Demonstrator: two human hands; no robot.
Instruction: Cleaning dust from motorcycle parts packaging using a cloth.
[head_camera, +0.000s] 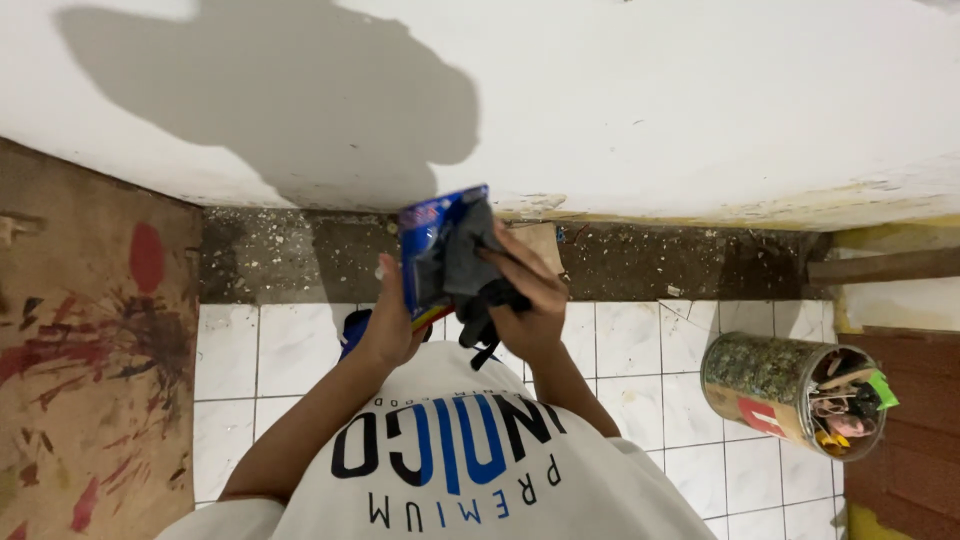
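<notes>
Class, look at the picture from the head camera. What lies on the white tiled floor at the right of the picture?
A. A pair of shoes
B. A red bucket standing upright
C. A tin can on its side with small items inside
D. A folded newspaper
C: the tin can lies on its side on the tiled floor, its open end showing clips and other small items inside.

White plastered wall (650, 110) fills the upper view, lit hard from behind; a dark shadow (300, 100) falls on it. Base strip of bare, dark, crumbly concrete (280, 255). Floor of white square tiles (630, 345) with grey grout. Left: brown board (90, 350) smeared with red and dark paint. Right: cylindrical tin (770, 385) on its side, holding small oddments, possibly clips. Far right, reddish-brown surface (915, 420).
</notes>
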